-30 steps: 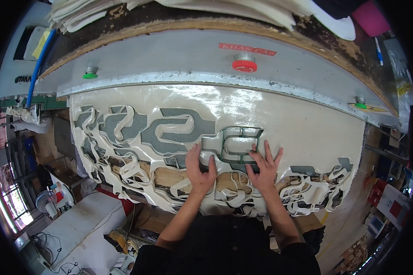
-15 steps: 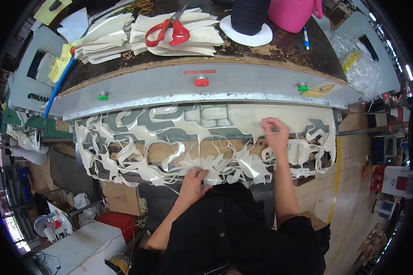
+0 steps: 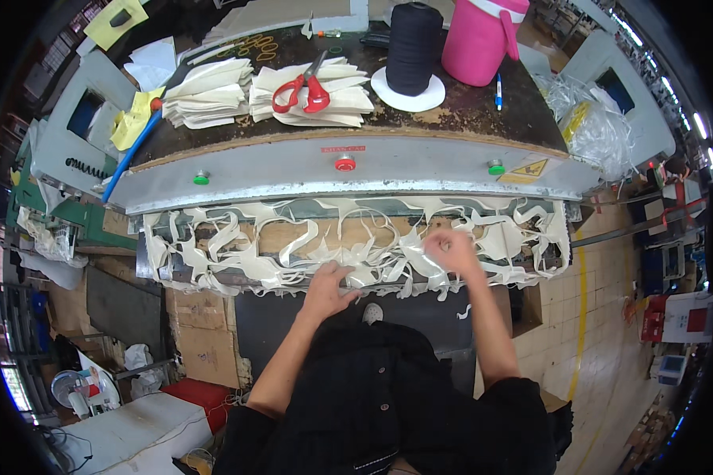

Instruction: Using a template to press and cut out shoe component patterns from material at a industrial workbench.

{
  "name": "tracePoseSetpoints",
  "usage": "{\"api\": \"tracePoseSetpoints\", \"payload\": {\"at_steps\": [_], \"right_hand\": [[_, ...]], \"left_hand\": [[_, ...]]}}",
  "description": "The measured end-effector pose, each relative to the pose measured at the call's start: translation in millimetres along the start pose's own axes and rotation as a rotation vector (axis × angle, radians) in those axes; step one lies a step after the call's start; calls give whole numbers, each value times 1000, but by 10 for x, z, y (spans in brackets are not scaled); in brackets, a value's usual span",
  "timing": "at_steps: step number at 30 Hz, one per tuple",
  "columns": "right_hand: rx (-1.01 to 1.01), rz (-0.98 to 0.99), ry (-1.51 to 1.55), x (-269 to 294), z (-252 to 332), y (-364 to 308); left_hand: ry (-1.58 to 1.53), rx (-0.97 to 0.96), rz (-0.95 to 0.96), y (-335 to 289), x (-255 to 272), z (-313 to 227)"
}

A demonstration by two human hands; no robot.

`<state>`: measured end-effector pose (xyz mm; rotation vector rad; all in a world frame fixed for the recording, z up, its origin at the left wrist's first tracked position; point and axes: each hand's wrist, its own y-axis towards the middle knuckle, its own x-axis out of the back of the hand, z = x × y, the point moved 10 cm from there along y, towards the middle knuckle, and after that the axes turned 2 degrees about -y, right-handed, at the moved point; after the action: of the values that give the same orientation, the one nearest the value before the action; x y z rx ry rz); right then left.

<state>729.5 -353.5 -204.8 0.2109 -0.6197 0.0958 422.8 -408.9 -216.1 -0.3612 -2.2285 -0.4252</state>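
A cream sheet of cut-out scrap (image 3: 281, 265), full of holes and loose curling strips, lies along the front of a grey press. My left hand (image 3: 326, 291) rests on its near edge, left of the middle, fingers lying on the strips and thumb spread apart, so it is open. Above the strips to the right is my right hand (image 3: 454, 252), fingers curled. Motion smears it, and whether anything is between its fingers cannot be made out.
The press's grey beam (image 3: 420, 162) carries a red button (image 3: 345, 162) and two green ones. On top sit red-handled scissors (image 3: 315, 93), cream fabric stacks (image 3: 207, 95), a black thread cone (image 3: 413, 55) and a pink jug (image 3: 482, 39). A clear plastic bundle (image 3: 598, 127) stands right.
My right hand has come nearer to me and slightly left. My view has shifted; the beam now covers the rectangular metal frame and plain sheet behind the strips. My left hand stays at the edge.
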Motion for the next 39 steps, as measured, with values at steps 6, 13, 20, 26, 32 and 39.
{"api": "tracePoseSetpoints", "payload": {"at_steps": [6,13,20,26,32,39], "right_hand": [[116,-87,-379,-675,593,-835],[50,54,-516,-867,370,-594],[13,-53,-491,-829,376,-539],[31,46,-493,-873,337,-541],[-24,246,-57,-570,154,-143],[-128,-211,99,-348,-350,1397]], "left_hand": [[33,95,-156,-195,506,325],[226,120,-184,-238,444,320],[169,204,-258,-122,543,385],[146,177,-254,-126,563,401],[18,382,-6,470,735,592],[76,-90,-35,2170,23,90]]}}
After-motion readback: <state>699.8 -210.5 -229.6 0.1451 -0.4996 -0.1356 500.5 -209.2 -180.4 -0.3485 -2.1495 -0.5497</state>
